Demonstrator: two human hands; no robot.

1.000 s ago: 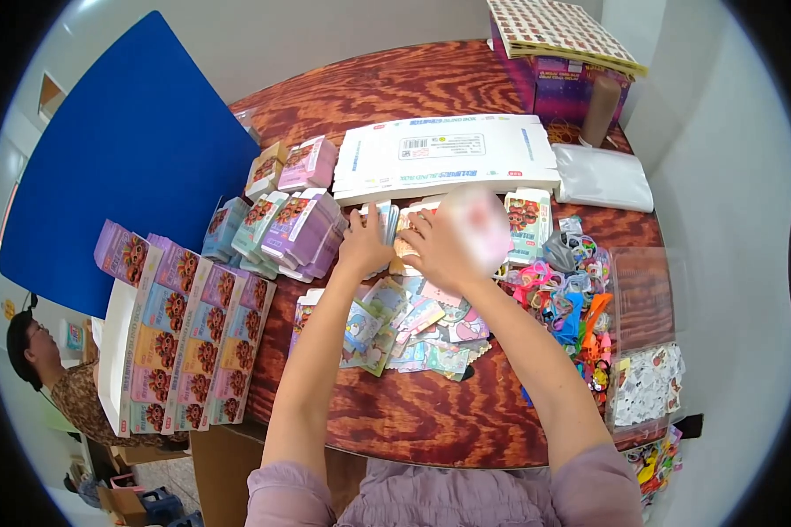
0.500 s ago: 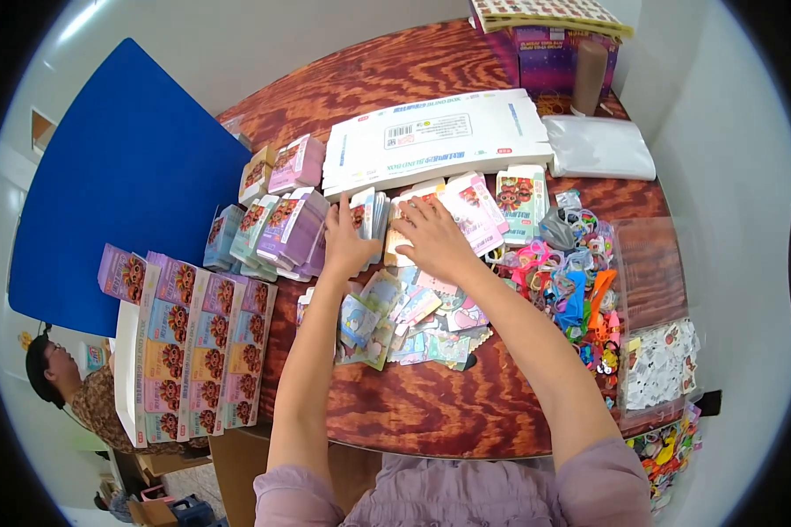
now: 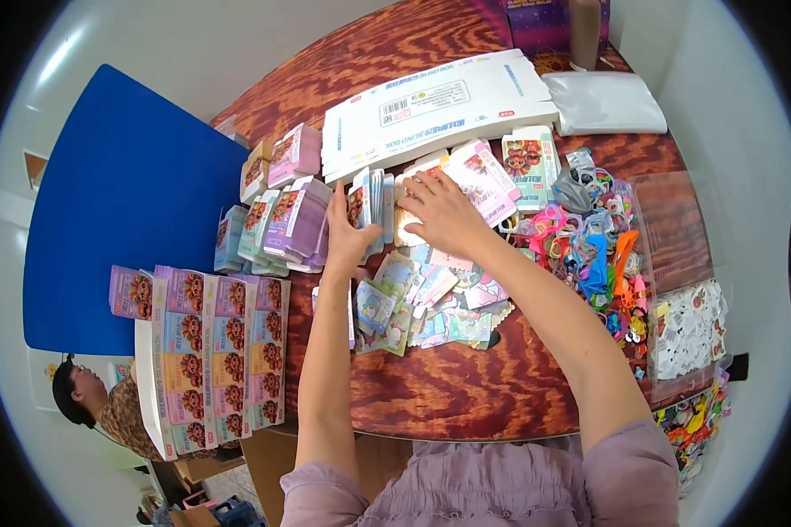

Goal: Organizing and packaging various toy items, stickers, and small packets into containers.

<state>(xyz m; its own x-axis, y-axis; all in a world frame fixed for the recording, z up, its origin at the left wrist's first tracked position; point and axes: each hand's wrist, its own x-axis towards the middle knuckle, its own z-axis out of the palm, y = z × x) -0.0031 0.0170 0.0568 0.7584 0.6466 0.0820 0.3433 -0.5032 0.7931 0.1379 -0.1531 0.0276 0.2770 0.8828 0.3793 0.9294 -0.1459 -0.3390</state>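
Note:
My left hand (image 3: 350,239) rests against the near left side of a stack of light blue flat cartons (image 3: 378,200), its thumb and fingers spread. To the right, my right hand (image 3: 448,213) lies with fingers apart on a stack of orange-yellow flat cartons (image 3: 409,230), partly covering it. Pink flat cartons (image 3: 494,186) fan out beside that hand, and a pale green carton (image 3: 529,171) lies further right. Left of my left hand are stacks of purple cartons (image 3: 301,220) and green cartons (image 3: 257,230). Colourful cards and small packets (image 3: 431,303) are heaped nearer me.
A long white box (image 3: 439,110) lies behind the cartons, with a clear plastic bag (image 3: 602,104) beside it. Small colourful trinkets (image 3: 589,263) pile up at right, near a clear tray (image 3: 677,391). Filled display boxes (image 3: 206,360) stand at left, before a blue panel (image 3: 132,211). Another person (image 3: 83,395) sits beyond.
The whole view has shifted, so the table's things appear slightly further right and mostly higher. Both hands stay about the same stacks, with little visible movement.

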